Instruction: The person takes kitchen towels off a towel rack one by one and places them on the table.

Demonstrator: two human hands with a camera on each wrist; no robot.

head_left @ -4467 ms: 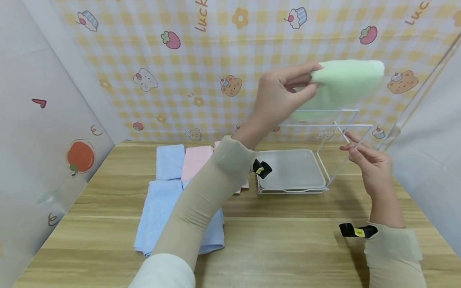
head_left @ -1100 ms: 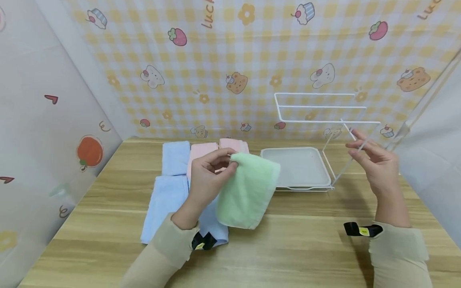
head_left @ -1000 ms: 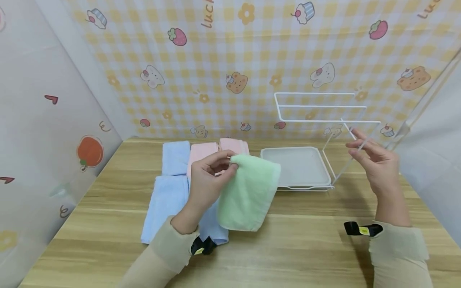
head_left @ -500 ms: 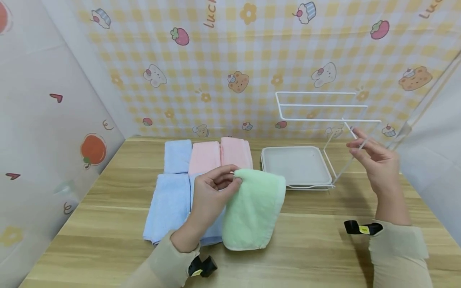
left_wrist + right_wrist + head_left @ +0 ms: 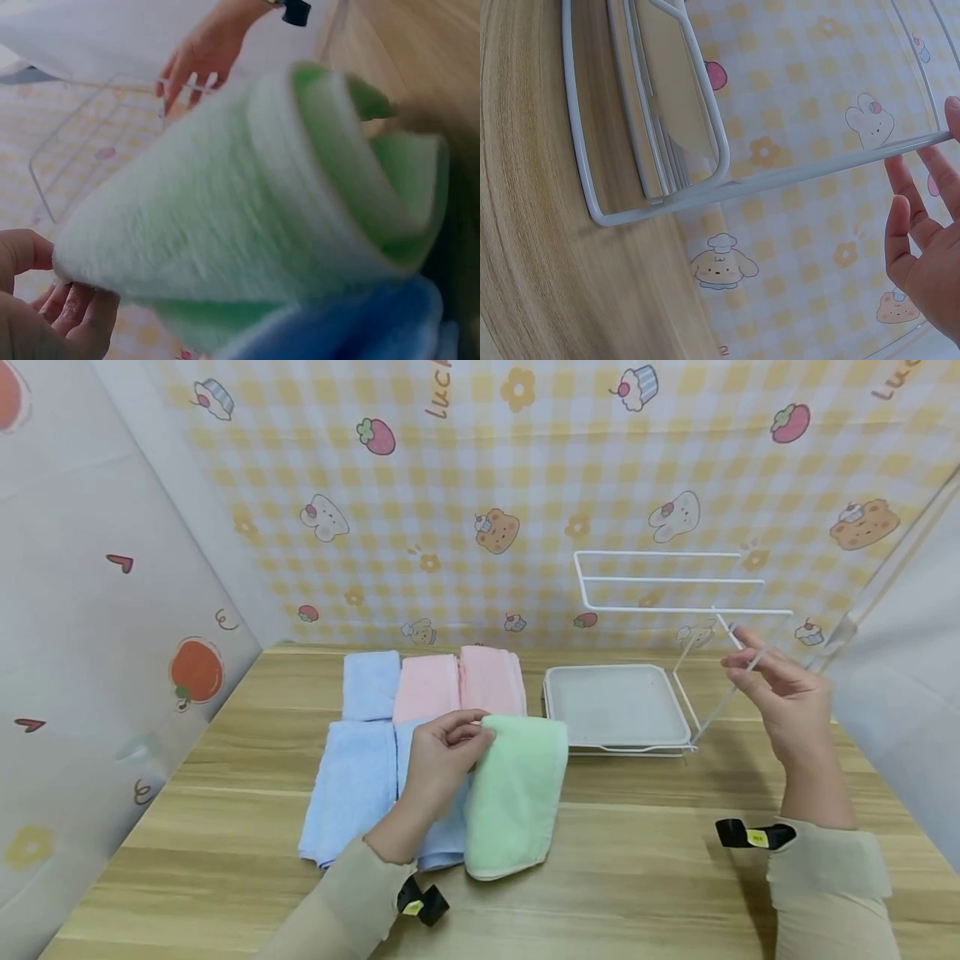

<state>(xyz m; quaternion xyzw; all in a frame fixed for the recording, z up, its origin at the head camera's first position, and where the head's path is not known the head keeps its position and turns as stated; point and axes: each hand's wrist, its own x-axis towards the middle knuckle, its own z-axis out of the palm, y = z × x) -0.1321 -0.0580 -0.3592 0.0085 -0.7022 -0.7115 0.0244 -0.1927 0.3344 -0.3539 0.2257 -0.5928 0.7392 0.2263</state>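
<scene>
My left hand (image 5: 441, 758) pinches the upper left corner of a folded light green towel (image 5: 517, 802). In the left wrist view the green towel (image 5: 202, 195) slants from the fingertips, its folded layers showing at the far end. Its lower edge hangs close to the table; whether it touches is unclear. Beside and partly behind it lies a folded blue towel (image 5: 446, 843), half covered by my hand. My right hand (image 5: 787, 702) holds a side wire of a white wire rack (image 5: 686, 610), thumb and fingers on either side of it in the right wrist view.
Two more folded blue towels (image 5: 351, 789) lie at the left, one behind the other. Two folded pink towels (image 5: 491, 681) sit at the back beside them. A pale grey tray (image 5: 617, 706) rests in the rack's base. A patterned cloth (image 5: 450, 485) hangs behind the table.
My left hand has brought the green towel from above the rack down to the left, beside the blue towels. Over the last half second it shifted slightly left. My right hand stays on the rack.
</scene>
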